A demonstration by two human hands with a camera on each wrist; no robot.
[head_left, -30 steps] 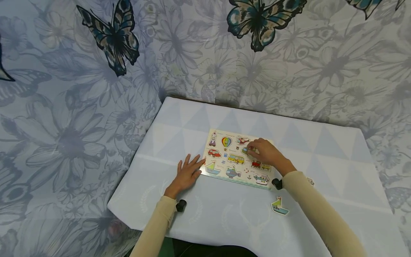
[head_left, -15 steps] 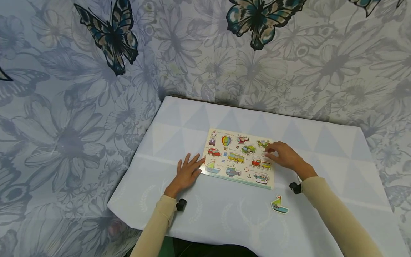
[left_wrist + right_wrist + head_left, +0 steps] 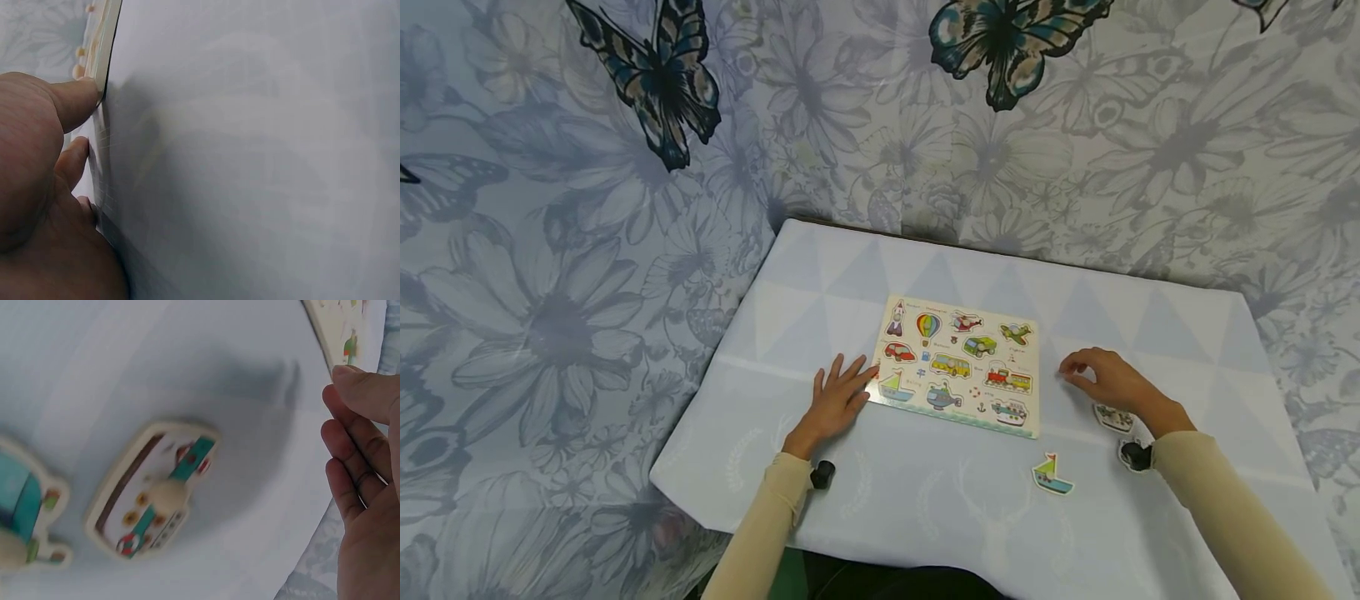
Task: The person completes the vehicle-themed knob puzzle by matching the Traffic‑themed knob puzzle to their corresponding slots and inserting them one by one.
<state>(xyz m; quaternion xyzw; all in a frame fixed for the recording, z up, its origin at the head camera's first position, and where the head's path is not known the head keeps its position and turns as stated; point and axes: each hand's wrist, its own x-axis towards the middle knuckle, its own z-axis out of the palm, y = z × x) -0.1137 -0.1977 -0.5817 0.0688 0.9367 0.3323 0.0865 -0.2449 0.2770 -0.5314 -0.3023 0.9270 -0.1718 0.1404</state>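
My left hand [image 3: 835, 410] lies with its fingers spread at the left edge of a peg puzzle board [image 3: 925, 396]. In the left wrist view, the thumb [image 3: 78, 103] touches the board's corner [image 3: 107, 81]. Right of the board, my right hand [image 3: 1108, 381] hovers over the table with fingers loosely bent and nothing between them. Below it lies a ship puzzle piece [image 3: 1112, 418]; in the right wrist view this ship piece [image 3: 134, 506] shows a round wooden knob. Beside it is a teal piece [image 3: 25, 487], cut off by the frame. A sailboat piece [image 3: 1054, 477] lies nearer the front.
The table [image 3: 910, 508] has a pale cloth with triangle patterns. Vehicle pictures, including a yellow bus [image 3: 951, 365] and a red train [image 3: 1007, 377], cover the board. A flowered wall [image 3: 865, 125] with butterflies stands behind the table. A dark camera [image 3: 1135, 456] sits at my right wrist.
My right hand has moved right, from over the green car on the board to the table beside it. The airplane, car and train now show fully. My left hand stays put.
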